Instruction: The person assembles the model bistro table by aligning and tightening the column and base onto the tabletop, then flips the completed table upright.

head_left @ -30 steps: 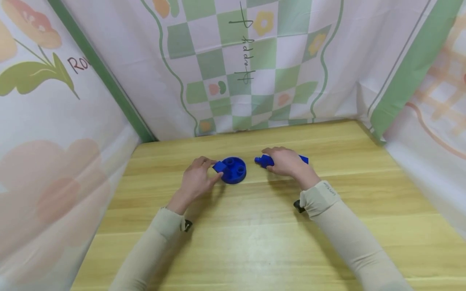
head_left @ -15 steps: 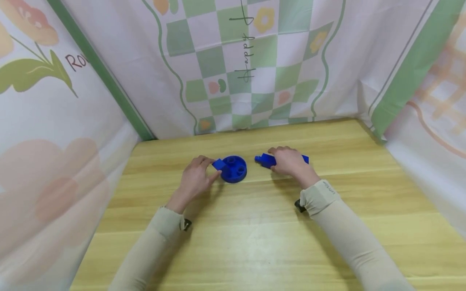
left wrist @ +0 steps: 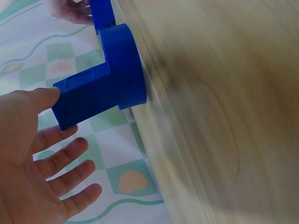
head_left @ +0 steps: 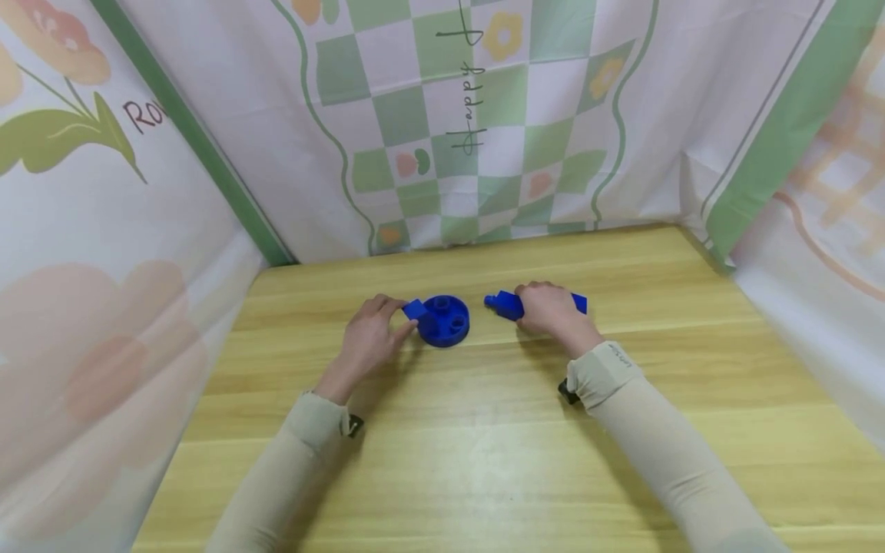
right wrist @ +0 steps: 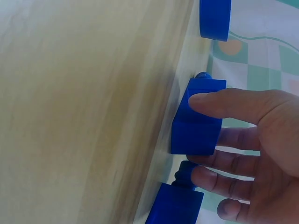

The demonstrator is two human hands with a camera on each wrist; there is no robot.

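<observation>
My left hand (head_left: 369, 338) pinches the free end of a blue rectangular block (left wrist: 84, 93) between thumb and index finger. That block stands up from the left part of a round blue base (head_left: 442, 336), which has raised round sockets inside its rim. My right hand (head_left: 551, 310) holds a blue block (right wrist: 196, 135) lying on the table, thumb on one side and fingers on the other. A small rounded knob (right wrist: 203, 74) sticks out of its end facing the base. Behind it, a second blue block (right wrist: 176, 205) with a knobbed end touches or nearly touches my fingers.
The light wood table (head_left: 477, 445) extends in front of both forearms. A patterned curtain (head_left: 477, 138) hangs along the table's back edge, with more curtain on the left (head_left: 124, 307) and right (head_left: 809, 307). The held block on the right lies a short gap from the round base.
My right hand has shifted slightly to the right along its block, showing more of the block's left end. The left hand and the round base look nearly still.
</observation>
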